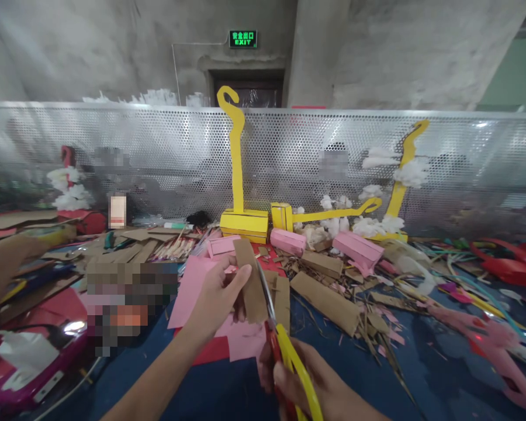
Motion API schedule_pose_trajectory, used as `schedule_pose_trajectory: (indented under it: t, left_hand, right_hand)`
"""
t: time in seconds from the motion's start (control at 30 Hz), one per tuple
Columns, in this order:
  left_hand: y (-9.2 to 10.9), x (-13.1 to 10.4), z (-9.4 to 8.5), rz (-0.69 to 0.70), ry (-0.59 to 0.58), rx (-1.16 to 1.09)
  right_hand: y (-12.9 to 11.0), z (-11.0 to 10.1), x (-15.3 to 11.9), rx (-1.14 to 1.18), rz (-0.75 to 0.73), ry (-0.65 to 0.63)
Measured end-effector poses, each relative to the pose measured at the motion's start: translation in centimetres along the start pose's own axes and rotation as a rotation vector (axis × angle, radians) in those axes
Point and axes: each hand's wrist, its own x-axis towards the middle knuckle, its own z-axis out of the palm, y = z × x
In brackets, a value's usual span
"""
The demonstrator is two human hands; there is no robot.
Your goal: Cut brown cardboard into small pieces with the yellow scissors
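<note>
My left hand [219,292] grips a narrow strip of brown cardboard [251,286], thumb on its face and fingers behind. In my right hand [307,374] is a pair of scissors [296,362] with red and yellow handles. The blades lie along the strip's right edge; whether they bite into it I cannot tell. Beneath the strip are pink paper sheets [190,292] and another cardboard piece [283,304]. Ahead stands a yellow box with an upright hooked strip [236,164]. Pink folded boxes [357,251] lie to the right.
Cardboard scraps [326,298] and thin offcuts litter the blue table [228,386]. A pink glue gun [486,339] lies at right. A purple tissue box [48,374] stands at near left. Behind runs a perforated metal panel [179,158]. Another person's arm [13,263] reaches in at left.
</note>
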Motion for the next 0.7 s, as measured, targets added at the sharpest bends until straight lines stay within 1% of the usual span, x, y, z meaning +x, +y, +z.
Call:
schedule_pose_trajectory:
  t: [0.07, 0.13, 0.23, 0.33, 0.4, 0.5, 0.57, 0.63, 0.7]
  left_hand:
    - [-0.2, -0.1, 0.0, 0.013, -0.047, -0.008]
    - [-0.3, -0.3, 0.2, 0.029, -0.100, -0.014]
    - [-0.4, -0.8, 0.8, 0.041, -0.197, -0.005]
    - [-0.6, -1.2, 1.5, 0.024, -0.264, -0.018]
    - [-0.7, -1.2, 1.7, 0.014, -0.235, -0.055]
    - [-0.7, -0.8, 1.3, 0.000, -0.083, -0.118]
    - [-0.7, -0.4, 0.8, -0.004, 0.011, -0.141]
    - [-0.6, -0.1, 0.3, 0.003, 0.045, -0.138]
    - [-0.5, -0.1, 0.0, 0.001, 0.039, -0.116]
  right_hand:
    - [-0.1, 0.0, -0.2, -0.027, 0.009, 0.014]
    - [-0.7, 0.0, -0.6, -0.043, 0.014, 0.024]
    - [-1.9, 0.1, -0.9, -0.088, -0.018, 0.048]
    - [-2.2, -0.1, -0.6, -0.066, -0.036, 0.082]
    - [-1.7, -0.2, -0.2, 0.008, -0.010, 0.102]
    - [-1.0, -0.1, 0.0, 0.111, 0.024, 0.081]
    - [-0.9, 0.0, -0.3, 0.119, 0.014, 0.037]
    - [-1.1, 0.1, -0.7, 0.070, 0.016, -0.009]
    - [-1.4, 0.1, -1.1, 0.012, 0.039, -0.036]
